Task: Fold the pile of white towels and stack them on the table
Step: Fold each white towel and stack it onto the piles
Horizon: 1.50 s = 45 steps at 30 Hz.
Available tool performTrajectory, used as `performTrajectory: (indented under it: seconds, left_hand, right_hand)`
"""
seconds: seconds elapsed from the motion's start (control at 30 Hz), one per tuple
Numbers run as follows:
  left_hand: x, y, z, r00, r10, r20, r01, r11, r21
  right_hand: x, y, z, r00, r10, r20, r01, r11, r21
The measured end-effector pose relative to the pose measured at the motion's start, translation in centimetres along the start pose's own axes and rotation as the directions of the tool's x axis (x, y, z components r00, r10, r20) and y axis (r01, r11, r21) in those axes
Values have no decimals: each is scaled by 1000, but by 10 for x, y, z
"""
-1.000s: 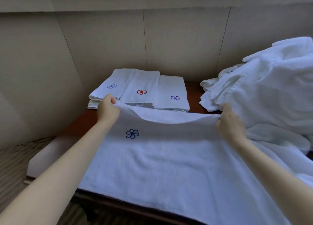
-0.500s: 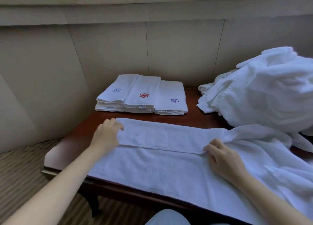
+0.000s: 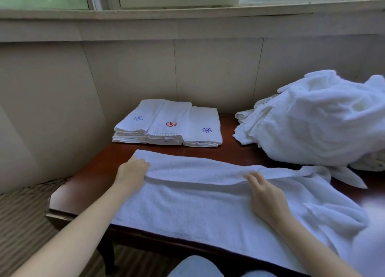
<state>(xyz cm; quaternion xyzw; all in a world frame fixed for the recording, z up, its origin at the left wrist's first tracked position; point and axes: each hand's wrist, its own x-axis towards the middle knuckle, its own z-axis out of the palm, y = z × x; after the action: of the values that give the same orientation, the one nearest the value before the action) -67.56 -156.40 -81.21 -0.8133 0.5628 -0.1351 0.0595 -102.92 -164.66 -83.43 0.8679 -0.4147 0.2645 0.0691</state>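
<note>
One white towel (image 3: pixel 198 210) is spread flat on the counter (image 3: pixel 93 178), directly before the person. Its long axis runs from left to right, across the line of both arms. The far long edge is already turned over toward the person, so that a narrow flap lies on the upper part of the cloth.

The left grip (image 3: pixel 132 172) is placed at the left end of this flap, with the fingers curled round the cloth, so the towel is held there. The right grip (image 3: pixel 265 195) is set near the middle of the flap. Its fingers are nearly straight and only the fingertips touch the edge; a pinch is not plainly shown. The right end of the towel, bunched below the pile, is reached by neither grip, and the right one is the nearer to it.

It is judged that the next fold must be made along the same long axis, and that the bunched right end should be drawn straight first.

No container is seen. The folded stacks (image 3: pixel 166 124) are carried by the counter at its back, three side by side, the right one lowest. The unfolded pile (image 3: pixel 323 120) is heaped at the right.
</note>
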Motion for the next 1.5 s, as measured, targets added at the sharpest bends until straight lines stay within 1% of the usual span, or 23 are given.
performTrajectory:
  seconds: [0.13,0.23,0.3,0.37,0.4,0.5,0.57,0.63,0.77,0.83,0.87,0.93,1.0,1.03,1.1,1.27,1.3,1.33,1.37,1.4,1.43,1.47,1.5]
  left_hand:
    - [5,28,-20,999,23,44,-23,1000,18]
    - [4,85,-34,995,97,23,-90,972,-217]
    - [2,137,-42,984,180,-20,-175,916,-361]
    - [0,192,-51,968,239,-77,-247,849,-467]
    - [-2,219,-56,963,253,-94,-264,810,-523]
    - [-9,284,-65,966,254,-41,-220,735,-641]
    - [-17,308,-62,969,245,-16,-204,769,-606]
    - [-25,317,-52,969,239,-60,-234,819,-524]
    - [-24,314,-42,956,284,-74,-280,806,-522]
    - [-21,309,-47,953,295,-63,-279,782,-558]
    - [-20,306,-50,955,292,-58,-271,771,-576]
    - [-15,298,-55,951,307,-27,-260,750,-609]
    - [-10,291,-59,940,341,7,-254,713,-653]
    - [-7,287,-60,937,348,11,-250,696,-673]
    - [-4,284,-62,936,351,11,-247,680,-691]
    - [1,286,-63,935,355,-5,-259,672,-694]
    - [1,286,-63,935,356,-15,-267,671,-691]
    - [1,287,-63,934,355,-27,-275,670,-690]
    - [1,287,-63,934,355,-37,-281,668,-689]
    - [0,286,-63,933,357,-40,-285,666,-689]
    - [0,286,-63,930,364,-38,-289,665,-689]
    - [-1,285,-63,926,376,-35,-297,667,-683]
    - [-1,284,-63,920,391,-36,-311,668,-676]
  right_hand:
    - [-6,6,-1,971,240,13,-240,971,15]
    - [-17,18,-8,930,366,24,-366,930,8]
    - [-30,32,-18,899,436,37,-435,900,-33]
    - [-45,52,-33,843,535,47,-533,844,-59]
    - [-54,63,-42,811,579,80,-572,814,-98]
    - [-79,85,-70,763,621,182,-550,771,-321]
    - [-92,98,-87,714,673,195,-592,729,-344]
    - [-101,116,-98,640,740,205,-683,671,-289]
    - [-108,155,-111,476,847,235,-850,512,-122]
    - [-100,170,-113,420,865,273,-882,460,-101]
    - [-92,175,-112,415,860,295,-891,451,-59]
    - [-74,184,-107,408,846,344,-912,392,118]
    - [-59,191,-101,372,819,436,-922,274,272]
    - [-52,192,-100,371,801,470,-925,275,262]
    - [-42,191,-100,384,777,500,-923,338,183]
    - [-31,177,-103,264,698,666,-943,330,28]
    - [-32,175,-101,278,667,691,-943,327,63]
    - [-34,172,-99,320,648,692,-943,292,162]
    - [-35,169,-98,384,655,651,-922,240,303]
    - [-35,170,-97,455,697,555,-869,212,447]
    - [-35,172,-99,496,768,405,-801,224,556]
    - [-34,177,-104,495,843,210,-736,278,618]
    - [-33,184,-111,458,889,2,-692,355,628]
